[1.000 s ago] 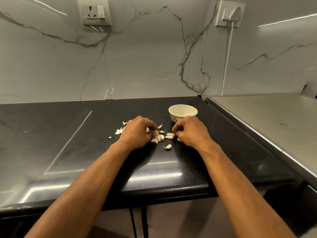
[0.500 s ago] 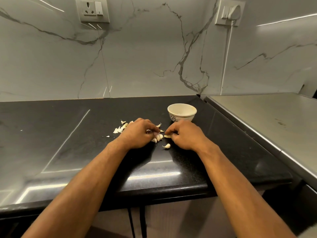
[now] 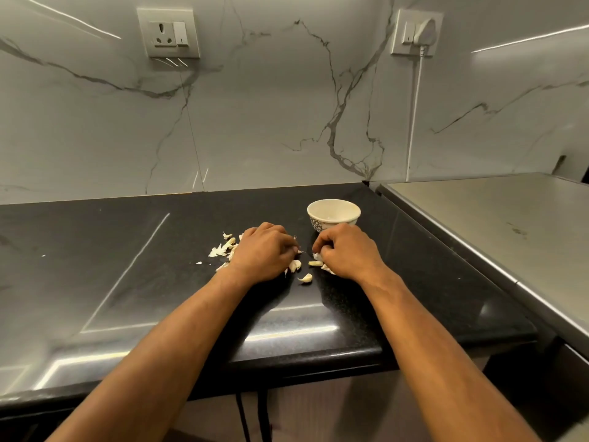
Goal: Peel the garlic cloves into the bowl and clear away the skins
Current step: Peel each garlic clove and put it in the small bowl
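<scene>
On the black counter (image 3: pixel 127 282), my left hand (image 3: pixel 264 252) rests knuckles up with its fingers curled; a small pale bit of garlic shows at its fingertips, the rest is hidden. A short gap to the right, my right hand (image 3: pixel 345 252) is curled too and pinches a garlic clove (image 3: pixel 317 257) against the counter. Loose cloves (image 3: pixel 294 265) lie between and just in front of the hands. A pile of papery skins (image 3: pixel 223 247) lies left of my left hand. The small white bowl (image 3: pixel 333 205) stands right behind my right hand and looks empty inside.
A steel appliance top (image 3: pixel 494 224) adjoins the counter on the right, slightly higher. The marble wall carries a socket (image 3: pixel 168 32) and a plugged-in socket (image 3: pixel 417 31) whose white cable (image 3: pixel 414 122) runs down. The counter's front edge (image 3: pixel 302 358) is close to me.
My right hand has slid a little left, from beside the bowl onto the cloves. My left hand has stayed almost still.
</scene>
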Tool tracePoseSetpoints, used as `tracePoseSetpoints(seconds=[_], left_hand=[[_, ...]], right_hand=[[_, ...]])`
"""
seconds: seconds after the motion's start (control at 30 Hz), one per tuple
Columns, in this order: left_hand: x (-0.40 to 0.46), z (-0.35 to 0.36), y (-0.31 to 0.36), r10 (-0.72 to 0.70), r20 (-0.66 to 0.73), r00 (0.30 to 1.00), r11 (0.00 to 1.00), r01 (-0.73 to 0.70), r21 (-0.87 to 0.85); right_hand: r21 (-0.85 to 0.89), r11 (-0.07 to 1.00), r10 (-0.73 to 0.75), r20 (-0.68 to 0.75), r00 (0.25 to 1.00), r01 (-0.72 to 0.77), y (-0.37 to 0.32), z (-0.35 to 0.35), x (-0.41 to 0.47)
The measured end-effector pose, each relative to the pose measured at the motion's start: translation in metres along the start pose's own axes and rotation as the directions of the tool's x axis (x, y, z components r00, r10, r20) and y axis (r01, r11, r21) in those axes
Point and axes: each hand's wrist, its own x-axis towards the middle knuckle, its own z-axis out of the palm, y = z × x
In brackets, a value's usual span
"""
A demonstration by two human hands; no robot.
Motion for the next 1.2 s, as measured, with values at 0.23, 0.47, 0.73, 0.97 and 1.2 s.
tracePoseSetpoints(seconds=[0.23,0.47,0.73,0.97,1.2], left_hand=[[0.002,0.000,0.001,-0.027,0.002,1.000,0.992,0.027,-0.121],[0.005,0.006,0.009,0.072,-0.030,0.997,0.994,-0.074,-0.079],[0.001,-0.007,-0.010,-0.073,-0.138,0.988,0.986,0.050,-0.160],[-0.012,-0.020,-0.047,-0.179,-0.167,0.970,0.975,0.197,0.100],[0.003,-0.016,-0.026,-0.060,-0.153,0.986,0.987,0.081,0.139]], right_hand=[[0.035,0.999,0.010,-0.011,1.000,-0.009,0.000,0.000,-0.001],[0.047,0.999,0.010,-0.028,1.000,-0.009,0.000,-0.001,-0.001],[0.058,0.998,0.015,-0.020,1.000,-0.014,0.000,-0.002,-0.001],[0.055,0.998,0.018,0.000,1.000,-0.018,-0.001,-0.001,-0.001],[0.052,0.998,0.023,-0.016,1.000,-0.022,0.001,-0.001,0.000]])
